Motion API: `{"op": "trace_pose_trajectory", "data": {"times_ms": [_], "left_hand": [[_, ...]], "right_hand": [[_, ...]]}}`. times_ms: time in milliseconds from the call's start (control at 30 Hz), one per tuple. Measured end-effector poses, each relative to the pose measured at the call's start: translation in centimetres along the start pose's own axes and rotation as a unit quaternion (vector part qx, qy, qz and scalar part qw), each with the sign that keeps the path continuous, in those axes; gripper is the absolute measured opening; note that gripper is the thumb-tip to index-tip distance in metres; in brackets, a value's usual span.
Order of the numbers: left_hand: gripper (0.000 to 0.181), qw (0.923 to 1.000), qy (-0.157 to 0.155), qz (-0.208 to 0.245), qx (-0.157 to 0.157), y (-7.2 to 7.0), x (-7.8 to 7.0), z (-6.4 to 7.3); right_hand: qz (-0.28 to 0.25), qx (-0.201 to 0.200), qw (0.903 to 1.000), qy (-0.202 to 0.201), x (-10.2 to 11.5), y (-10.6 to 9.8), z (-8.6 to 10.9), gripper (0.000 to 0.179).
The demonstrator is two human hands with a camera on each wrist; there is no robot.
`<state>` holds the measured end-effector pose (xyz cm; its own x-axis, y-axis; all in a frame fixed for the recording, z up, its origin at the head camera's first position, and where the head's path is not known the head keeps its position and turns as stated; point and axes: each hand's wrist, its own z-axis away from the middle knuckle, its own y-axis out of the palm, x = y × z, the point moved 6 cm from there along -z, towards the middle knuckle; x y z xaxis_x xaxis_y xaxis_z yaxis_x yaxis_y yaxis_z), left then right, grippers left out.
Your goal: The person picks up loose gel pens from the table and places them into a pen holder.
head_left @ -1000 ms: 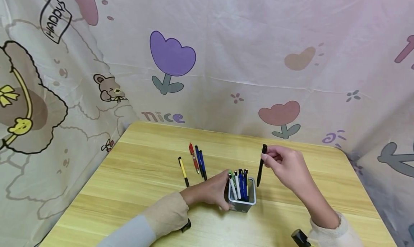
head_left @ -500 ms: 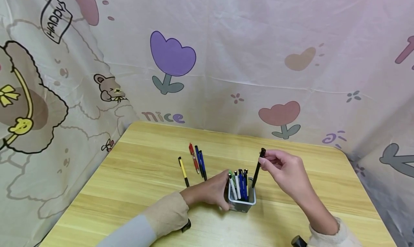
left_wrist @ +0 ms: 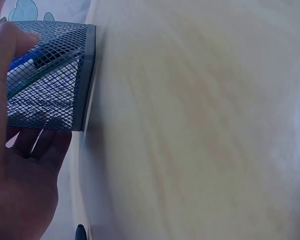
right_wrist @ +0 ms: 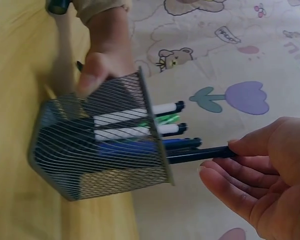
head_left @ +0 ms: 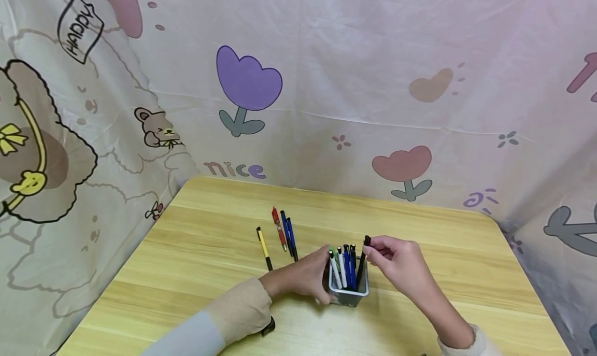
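Note:
A metal mesh pen holder stands on the table with several pens in it, among them white ones and blue ones. My left hand grips the holder from its left side. In the left wrist view the thumb and fingers lie around opposite sides of the mesh pen holder. My right hand pinches the top end of a black pen. The right wrist view shows the black pen with its lower part inside the holder, beside the blue pens.
Left of the holder lie a yellow and black pen, a red pen and two blue pens. The wooden table meets a printed cloth at its back and left.
My right hand has moved left and down, bringing the black pen from beside the holder into it. My left hand has stayed on the holder.

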<state>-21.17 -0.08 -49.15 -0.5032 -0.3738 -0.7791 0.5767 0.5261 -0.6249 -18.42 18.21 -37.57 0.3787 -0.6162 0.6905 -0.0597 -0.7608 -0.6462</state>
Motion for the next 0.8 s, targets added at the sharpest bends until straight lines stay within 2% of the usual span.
{"op": "trace_pose_trajectory", "data": {"times_ms": [233, 567, 800], "left_hand": [[0.08, 1.0, 0.0, 0.004, -0.002, -0.1, 0.0, 0.0], [0.082, 0.9999, -0.001, -0.014, -0.007, 0.0, 0.1, -0.1], [0.084, 0.9999, -0.009, -0.003, -0.005, 0.0, 0.2, -0.2]], "right_hand": [[0.009, -0.002, 0.9999, -0.014, -0.7, 1.3, 0.9, 0.006], [0.043, -0.005, 0.9988, -0.024, -1.3, 2.8, 1.8, 0.007], [0.07, -0.032, 0.995, -0.064, -1.1, 2.7, 1.9, 0.012]]}}
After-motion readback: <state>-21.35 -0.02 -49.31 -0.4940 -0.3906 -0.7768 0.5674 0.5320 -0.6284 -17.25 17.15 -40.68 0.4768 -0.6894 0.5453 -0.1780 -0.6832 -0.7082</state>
